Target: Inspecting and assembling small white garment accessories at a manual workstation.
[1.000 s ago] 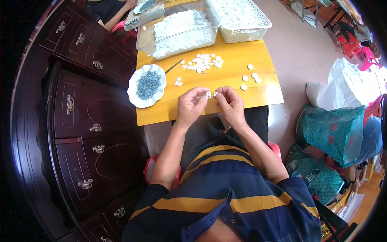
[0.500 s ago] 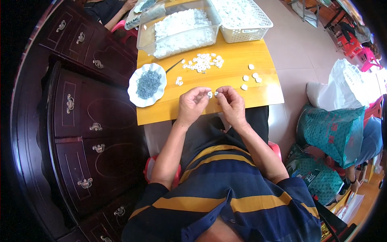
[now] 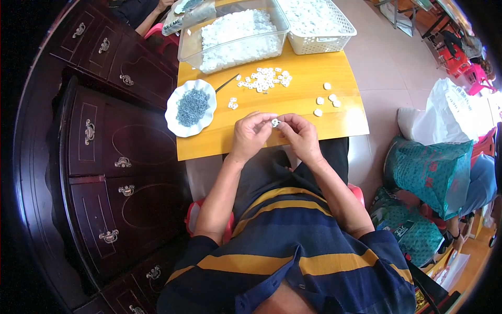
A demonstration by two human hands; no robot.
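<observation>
White plastic piece point(image 3: 274, 122) being pinched between fingertips of left hand point(image 3: 250, 135) and right hand point(image 3: 300, 137); four finished-looking pieces point(image 3: 325, 100) are lying aside, while a loose pile point(image 3: 263, 79) is waiting.

My navy polo shirt point(image 3: 293, 261) with broad mustard-yellow stripes across chest and shoulders, open collar with a buttoned placket, short sleeves ending above my elbows, bare forearms, dark grey trousers point(image 3: 272, 167) over my lap, no watch, rings or gloves on my 2 hands.
</observation>
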